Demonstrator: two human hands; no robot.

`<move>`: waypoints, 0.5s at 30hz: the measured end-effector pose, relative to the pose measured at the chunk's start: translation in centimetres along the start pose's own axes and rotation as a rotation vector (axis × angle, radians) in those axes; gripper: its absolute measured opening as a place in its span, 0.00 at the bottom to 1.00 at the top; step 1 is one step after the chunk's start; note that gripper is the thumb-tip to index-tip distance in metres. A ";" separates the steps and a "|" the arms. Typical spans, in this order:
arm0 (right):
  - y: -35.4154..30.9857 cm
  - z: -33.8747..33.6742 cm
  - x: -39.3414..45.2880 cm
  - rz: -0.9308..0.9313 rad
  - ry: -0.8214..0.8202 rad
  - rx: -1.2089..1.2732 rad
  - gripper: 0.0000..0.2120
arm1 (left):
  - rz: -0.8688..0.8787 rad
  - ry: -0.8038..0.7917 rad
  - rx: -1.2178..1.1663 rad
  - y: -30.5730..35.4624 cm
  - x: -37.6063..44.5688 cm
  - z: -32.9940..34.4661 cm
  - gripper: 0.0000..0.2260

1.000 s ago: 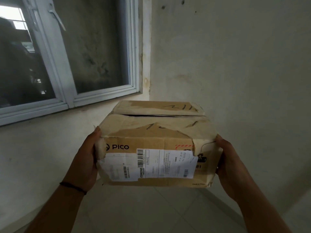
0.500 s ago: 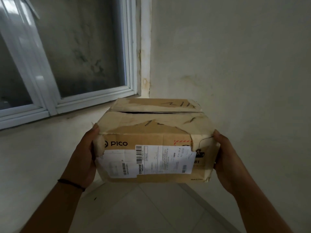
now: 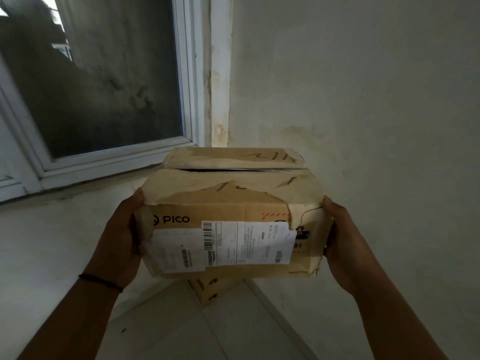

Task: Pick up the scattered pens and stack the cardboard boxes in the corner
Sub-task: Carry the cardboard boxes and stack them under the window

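Observation:
A worn cardboard box [image 3: 233,201] marked PICO, with white shipping labels on its near face, is held up in the air in front of the room corner. My left hand [image 3: 119,237] grips its left side and my right hand [image 3: 342,242] grips its right side. Below it, part of a second cardboard box [image 3: 207,289] shows on the floor in the corner, mostly hidden by the held box. No pens are visible.
A white-framed window [image 3: 117,157] fills the upper left, with its sill above the left wall. A plain wall [image 3: 363,100] stands on the right. Pale floor tiles [image 3: 207,333] lie below, between my arms.
The view has moved closer to the corner and tilted down a little. The second box on the floor has come into sight under the held box. My grip is unchanged.

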State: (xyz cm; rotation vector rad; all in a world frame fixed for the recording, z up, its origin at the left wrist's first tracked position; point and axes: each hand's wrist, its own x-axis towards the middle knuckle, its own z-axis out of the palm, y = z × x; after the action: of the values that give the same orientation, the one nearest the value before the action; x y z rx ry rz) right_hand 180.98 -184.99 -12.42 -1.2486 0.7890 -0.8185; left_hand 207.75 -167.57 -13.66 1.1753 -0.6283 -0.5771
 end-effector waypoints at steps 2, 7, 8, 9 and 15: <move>0.2 0.3 2.8 0.007 -0.006 0.004 0.36 | 0.006 0.018 0.003 -0.8 2.2 0.4 0.18; 1.2 1.7 10.5 0.014 -0.013 0.007 0.29 | -0.021 0.037 0.033 -2.5 8.9 0.2 0.21; 1.1 1.9 11.2 0.015 -0.005 0.014 0.27 | -0.025 0.051 0.047 -2.5 9.7 0.3 0.20; 1.1 2.3 12.6 0.012 -0.004 0.011 0.27 | -0.030 0.059 0.048 -2.7 10.9 0.3 0.20; 1.4 4.9 19.7 0.033 -0.003 0.004 0.32 | -0.080 0.059 0.047 -3.0 17.9 -1.2 0.21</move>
State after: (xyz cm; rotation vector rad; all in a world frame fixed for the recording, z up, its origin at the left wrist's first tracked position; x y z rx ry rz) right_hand 195.06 -199.54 -14.39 -1.2303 0.8034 -0.7904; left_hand 220.83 -180.26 -14.24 1.2613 -0.5490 -0.5955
